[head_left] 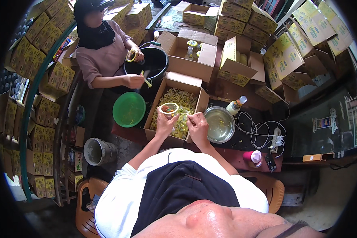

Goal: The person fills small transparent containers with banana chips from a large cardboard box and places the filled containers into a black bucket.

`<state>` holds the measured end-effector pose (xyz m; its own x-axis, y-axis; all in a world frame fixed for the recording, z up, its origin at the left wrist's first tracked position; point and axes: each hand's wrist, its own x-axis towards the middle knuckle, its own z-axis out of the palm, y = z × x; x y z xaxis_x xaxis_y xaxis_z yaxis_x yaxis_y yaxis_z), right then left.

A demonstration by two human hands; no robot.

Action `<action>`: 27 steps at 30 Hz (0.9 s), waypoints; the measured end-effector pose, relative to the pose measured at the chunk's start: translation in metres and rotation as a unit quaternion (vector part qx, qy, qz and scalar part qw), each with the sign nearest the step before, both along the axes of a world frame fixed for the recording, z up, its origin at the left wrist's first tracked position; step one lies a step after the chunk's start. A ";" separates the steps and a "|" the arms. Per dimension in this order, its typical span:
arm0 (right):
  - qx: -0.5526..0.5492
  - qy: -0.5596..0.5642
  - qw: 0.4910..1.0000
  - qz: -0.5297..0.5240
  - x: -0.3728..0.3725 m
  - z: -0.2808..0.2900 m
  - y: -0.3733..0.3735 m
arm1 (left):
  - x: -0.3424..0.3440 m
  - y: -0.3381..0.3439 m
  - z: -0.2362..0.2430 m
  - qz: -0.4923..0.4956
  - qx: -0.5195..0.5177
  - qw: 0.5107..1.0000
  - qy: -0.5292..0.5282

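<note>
My left hand (166, 123) is wrapped round a small round jar (169, 108) with a pale yellow rim and reddish-brown showing inside it. Close beside it on the right, my right hand (198, 126) has its thumb and fingers pinched together; what they hold, if anything, is too small to make out. Both hands are above an open cardboard box (204, 100) full of yellow-green strips (181, 97). Right of the box stands a metal bowl (220, 125) of cloudy liquid. A green basin (129, 109) with a few strips in it is to the left.
Across from me a person (103, 47) holds a similar jar over a black bucket (148, 65). A bottle (237, 105), white cables (252, 129), a power strip (275, 141) and a pink-and-white container (253, 157) lie right. A grey bucket (100, 152) stands left; stacked cartons surround us.
</note>
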<state>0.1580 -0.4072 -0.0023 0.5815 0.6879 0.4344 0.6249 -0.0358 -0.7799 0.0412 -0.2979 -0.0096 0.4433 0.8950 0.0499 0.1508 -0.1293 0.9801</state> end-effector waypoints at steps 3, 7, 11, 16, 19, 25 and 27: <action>0.036 -0.063 0.997 0.009 -0.006 0.011 -0.005 | -0.001 -0.004 0.010 0.008 -0.038 0.999 0.017; 0.007 -0.110 0.994 0.029 -0.009 0.009 -0.007 | 0.000 -0.007 -0.002 0.002 -0.042 0.999 0.009; -0.015 -0.104 0.994 0.013 -0.005 0.006 -0.002 | 0.003 -0.008 -0.012 -0.018 -0.103 0.994 0.020; -0.050 -0.075 0.996 0.018 -0.007 0.000 0.006 | -0.001 -0.006 -0.037 -0.021 -0.109 0.994 -0.011; -0.069 -0.051 0.996 0.025 -0.007 0.000 0.008 | -0.004 -0.005 -0.041 -0.019 -0.133 0.991 -0.019; -0.079 -0.099 0.992 0.005 -0.007 -0.002 0.013 | -0.004 -0.004 -0.036 -0.027 -0.098 0.995 0.027; -0.079 -0.072 0.994 0.015 -0.009 -0.001 0.013 | -0.007 -0.001 -0.044 -0.017 -0.060 0.997 0.039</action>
